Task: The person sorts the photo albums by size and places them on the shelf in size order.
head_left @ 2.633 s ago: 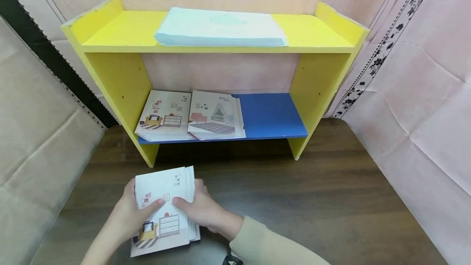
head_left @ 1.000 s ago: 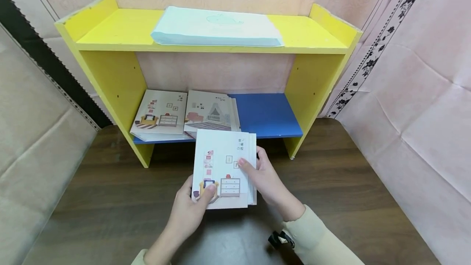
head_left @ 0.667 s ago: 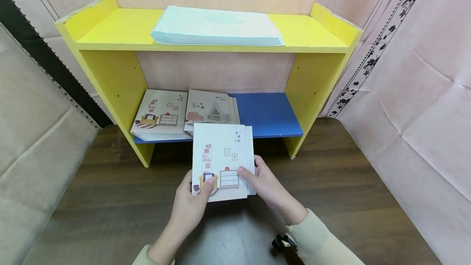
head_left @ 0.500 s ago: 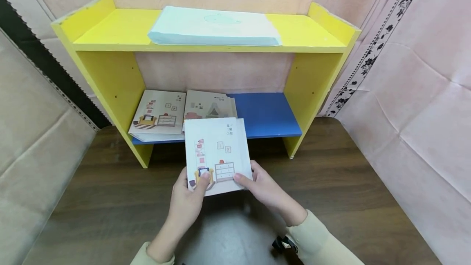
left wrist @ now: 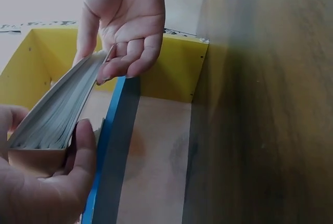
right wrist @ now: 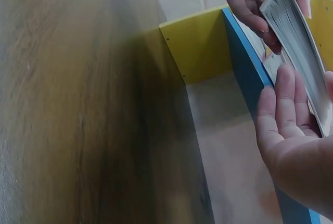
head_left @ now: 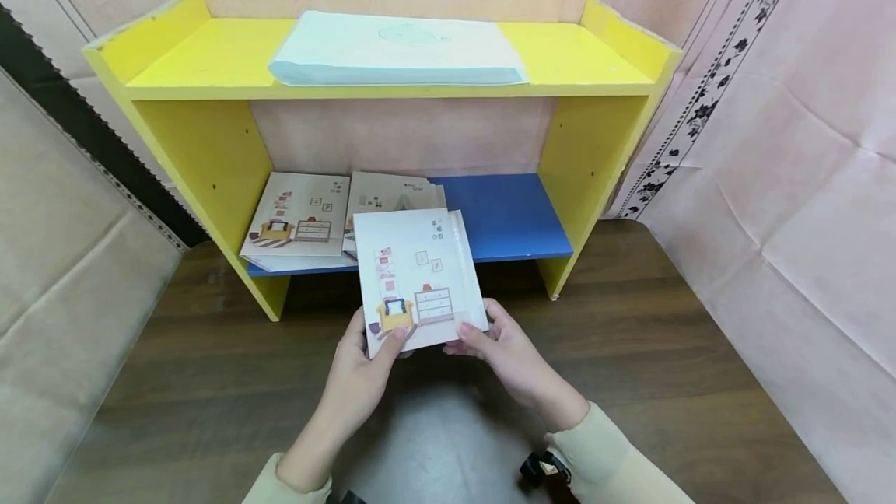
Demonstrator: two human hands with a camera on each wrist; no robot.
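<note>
A small stack of notebooks (head_left: 413, 274), its white cover printed with an armchair and a drawer chest, is held between my two hands in front of the shelf. My left hand (head_left: 355, 379) grips the lower left corner, thumb on the cover and fingers underneath. At the lower right corner my right hand (head_left: 514, 360) pinches the stack, thumb on top. The page edges of the stack (left wrist: 60, 107) show in the left wrist view. Behind it, two piles of similar notebooks lie side by side on the blue shelf board (head_left: 497, 216); the stack partly hides the right pile (head_left: 392, 191).
The yellow shelf unit (head_left: 605, 169) stands on a dark wooden surface (head_left: 665, 364). A flat pale-blue package (head_left: 399, 53) lies on its top. The left pile of notebooks (head_left: 297, 212) sits against the left side panel. Patterned cloth (head_left: 791, 201) hangs along the right.
Both hands have carried the stack from the lower left toward the shelf's front, more recently raising it slightly. The right hand has slid down its side to the lower corner, and the layers are more even.
</note>
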